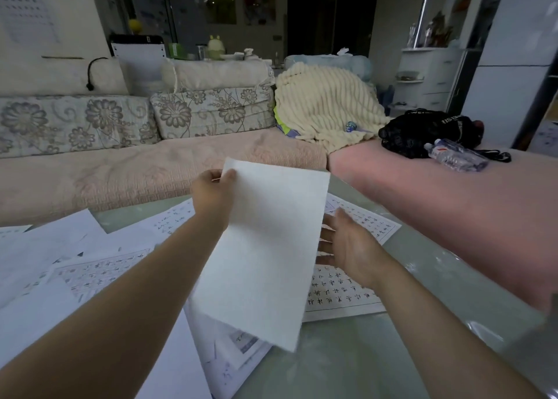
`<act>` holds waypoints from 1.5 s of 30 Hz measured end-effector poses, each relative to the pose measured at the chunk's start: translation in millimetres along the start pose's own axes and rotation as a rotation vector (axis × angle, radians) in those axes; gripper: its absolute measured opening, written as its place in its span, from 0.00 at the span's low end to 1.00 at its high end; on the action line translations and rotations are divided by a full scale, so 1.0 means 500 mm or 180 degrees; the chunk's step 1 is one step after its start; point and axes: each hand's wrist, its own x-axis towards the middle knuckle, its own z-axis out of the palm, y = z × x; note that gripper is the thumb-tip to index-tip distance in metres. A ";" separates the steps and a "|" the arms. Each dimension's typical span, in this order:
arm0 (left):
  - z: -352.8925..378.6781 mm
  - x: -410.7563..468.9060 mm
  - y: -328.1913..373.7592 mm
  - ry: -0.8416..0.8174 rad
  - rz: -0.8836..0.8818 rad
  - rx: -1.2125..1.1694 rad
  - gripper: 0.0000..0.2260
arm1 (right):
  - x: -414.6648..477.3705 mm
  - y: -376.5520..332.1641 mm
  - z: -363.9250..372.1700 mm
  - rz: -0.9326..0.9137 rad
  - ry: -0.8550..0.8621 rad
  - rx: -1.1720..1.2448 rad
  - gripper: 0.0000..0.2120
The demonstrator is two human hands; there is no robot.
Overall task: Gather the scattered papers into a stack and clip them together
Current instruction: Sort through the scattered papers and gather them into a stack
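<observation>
Head view, left hand [211,196] fingers pinching blank sheet [265,247], right hand [350,247] fingers spread, sheet covering scattered papers [90,272]

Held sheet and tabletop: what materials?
The held sheet looks like thin matte white paper: it curls slightly, hanging from the left hand, which pinches its top corner. The tabletop is probably glass: pale green and glossy, with soft glare patches.

A blank white sheet [265,247] is held up, tilted, above printed papers [90,272] lying scattered and overlapping on the bench [362,353].
</observation>
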 end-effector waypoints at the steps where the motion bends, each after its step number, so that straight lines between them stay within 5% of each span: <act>1: 0.010 -0.003 0.000 -0.0010 -0.0094 0.0001 0.05 | -0.002 -0.003 -0.002 -0.0034 0.0128 -0.0230 0.22; 5: 0.042 -0.032 -0.017 -0.0253 -0.0578 0.0175 0.05 | -0.011 0.000 -0.031 0.0249 0.1096 -0.0813 0.06; 9: 0.066 -0.076 -0.062 -0.1220 -0.1098 0.0267 0.08 | -0.006 0.027 -0.078 0.0097 0.2239 -0.1671 0.03; 11: 0.073 -0.099 -0.096 -0.1731 -0.1020 0.0900 0.07 | -0.004 0.041 -0.104 0.0011 0.2616 -0.2248 0.03; 13: 0.076 -0.109 -0.137 -0.2017 -0.0289 0.2289 0.05 | -0.001 0.058 -0.126 0.0053 0.2628 -0.2814 0.07; 16: 0.063 -0.122 -0.169 -0.1865 0.0600 0.3878 0.20 | 0.011 0.077 -0.138 0.0220 0.2504 -0.3637 0.11; 19: 0.043 -0.117 -0.196 -0.1773 0.0441 0.4364 0.41 | 0.020 0.068 -0.123 0.0535 0.2500 -0.4005 0.24; 23: 0.013 -0.109 -0.227 -0.1780 0.0232 0.4334 0.50 | 0.031 0.059 -0.108 0.0941 0.2366 -0.3558 0.34; 27: 0.004 -0.122 -0.232 -0.1691 0.0670 0.4120 0.44 | 0.034 0.047 -0.097 0.0992 0.2314 -0.2840 0.21; 31: -0.003 -0.110 -0.230 -0.2038 0.0507 0.3357 0.35 | 0.032 0.034 -0.108 0.0855 0.2369 -0.2213 0.15; 35: -0.044 -0.070 -0.216 -0.1358 0.0368 0.2861 0.22 | 0.012 0.009 -0.112 0.0526 0.2331 -0.1813 0.12; 41: -0.102 -0.023 -0.213 -0.0814 -0.0543 0.2540 0.22 | 0.005 -0.006 -0.083 0.0496 0.1812 -0.0533 0.12; 45: -0.111 -0.002 -0.179 -0.0802 -0.0949 0.1734 0.18 | 0.028 0.024 0.000 0.0434 0.1550 -0.0640 0.11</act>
